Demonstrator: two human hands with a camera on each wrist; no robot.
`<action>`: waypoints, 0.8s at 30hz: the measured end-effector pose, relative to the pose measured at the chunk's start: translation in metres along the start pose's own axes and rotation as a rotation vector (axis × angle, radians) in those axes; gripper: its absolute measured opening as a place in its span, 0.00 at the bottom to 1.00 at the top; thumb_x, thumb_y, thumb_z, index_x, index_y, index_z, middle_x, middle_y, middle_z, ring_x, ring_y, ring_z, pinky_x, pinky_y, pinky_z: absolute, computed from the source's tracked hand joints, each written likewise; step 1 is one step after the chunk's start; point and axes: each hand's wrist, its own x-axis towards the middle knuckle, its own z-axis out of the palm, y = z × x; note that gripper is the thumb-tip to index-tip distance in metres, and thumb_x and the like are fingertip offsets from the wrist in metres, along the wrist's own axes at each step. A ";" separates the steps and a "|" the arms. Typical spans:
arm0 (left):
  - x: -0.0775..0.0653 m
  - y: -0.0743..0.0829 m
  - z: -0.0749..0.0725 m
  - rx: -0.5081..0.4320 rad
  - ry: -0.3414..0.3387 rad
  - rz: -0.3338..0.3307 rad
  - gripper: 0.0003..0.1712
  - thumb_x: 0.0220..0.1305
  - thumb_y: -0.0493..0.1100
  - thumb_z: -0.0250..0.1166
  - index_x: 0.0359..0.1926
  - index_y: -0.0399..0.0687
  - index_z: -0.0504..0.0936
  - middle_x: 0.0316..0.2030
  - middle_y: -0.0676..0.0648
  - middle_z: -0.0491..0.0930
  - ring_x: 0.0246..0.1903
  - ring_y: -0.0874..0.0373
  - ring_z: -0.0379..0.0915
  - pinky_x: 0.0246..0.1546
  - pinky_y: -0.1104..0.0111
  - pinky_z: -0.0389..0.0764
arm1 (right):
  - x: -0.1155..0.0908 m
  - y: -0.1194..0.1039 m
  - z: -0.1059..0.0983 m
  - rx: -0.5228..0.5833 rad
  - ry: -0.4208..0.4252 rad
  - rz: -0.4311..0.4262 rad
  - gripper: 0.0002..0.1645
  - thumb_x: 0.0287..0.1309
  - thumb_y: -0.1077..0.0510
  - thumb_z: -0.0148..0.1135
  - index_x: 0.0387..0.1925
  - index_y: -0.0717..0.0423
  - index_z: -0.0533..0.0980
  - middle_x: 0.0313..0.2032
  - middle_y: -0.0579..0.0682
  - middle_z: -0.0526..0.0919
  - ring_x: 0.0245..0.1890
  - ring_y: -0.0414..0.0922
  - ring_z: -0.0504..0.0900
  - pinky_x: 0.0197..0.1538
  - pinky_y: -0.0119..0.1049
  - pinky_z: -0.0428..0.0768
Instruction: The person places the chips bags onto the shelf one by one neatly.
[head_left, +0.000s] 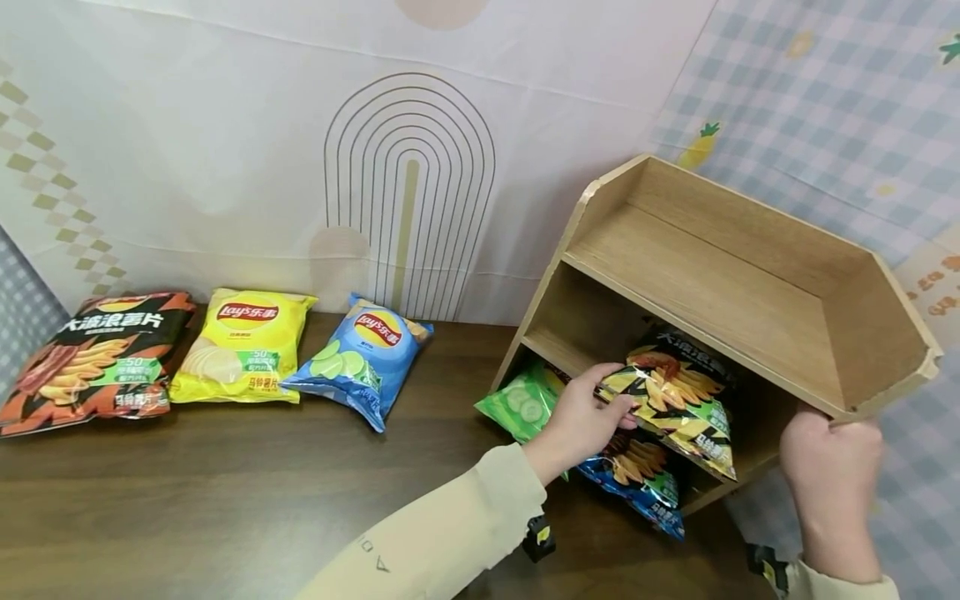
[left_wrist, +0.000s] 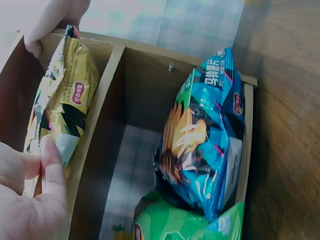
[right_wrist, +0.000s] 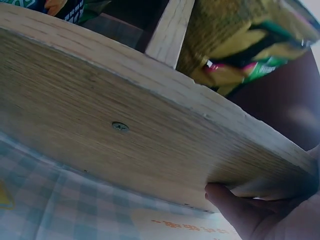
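Observation:
My left hand pinches the left edge of a yellow-and-black chip bag between thumb and fingers. This bag lies on the middle level of a small wooden shelf, its front end jutting past the board. At the shelf's right front corner, my right hand grips the side panel just below the top board. The right wrist view shows its thumb against the outer face; its other fingers are mostly hidden. On the lower level are a green chip bag and a blue-and-black chip bag.
Left of the shelf, a red-and-black chip bag, a yellow Lay's bag and a blue Lay's bag lean along the back of the brown table. Patterned cloth hangs behind. The shelf stands angled near the right-hand cloth.

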 end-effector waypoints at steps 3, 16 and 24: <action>0.002 0.002 0.003 -0.015 -0.025 -0.017 0.25 0.68 0.36 0.61 0.64 0.53 0.71 0.40 0.54 0.80 0.29 0.60 0.83 0.20 0.72 0.76 | 0.002 0.000 0.001 0.010 -0.005 0.005 0.17 0.57 0.61 0.41 0.37 0.69 0.74 0.43 0.70 0.77 0.38 0.64 0.71 0.34 0.54 0.63; 0.001 0.000 0.001 0.050 -0.086 -0.040 0.29 0.68 0.42 0.61 0.68 0.54 0.66 0.37 0.54 0.82 0.32 0.65 0.82 0.31 0.71 0.81 | 0.000 0.000 0.004 -0.009 -0.021 0.008 0.19 0.58 0.62 0.41 0.40 0.68 0.75 0.43 0.71 0.77 0.36 0.64 0.70 0.29 0.47 0.60; -0.005 0.001 -0.007 0.047 -0.081 -0.026 0.27 0.68 0.45 0.62 0.67 0.56 0.68 0.41 0.53 0.81 0.28 0.63 0.80 0.32 0.68 0.82 | 0.002 0.001 0.005 0.002 0.018 0.008 0.15 0.55 0.66 0.41 0.36 0.65 0.75 0.40 0.65 0.77 0.33 0.54 0.67 0.29 0.38 0.61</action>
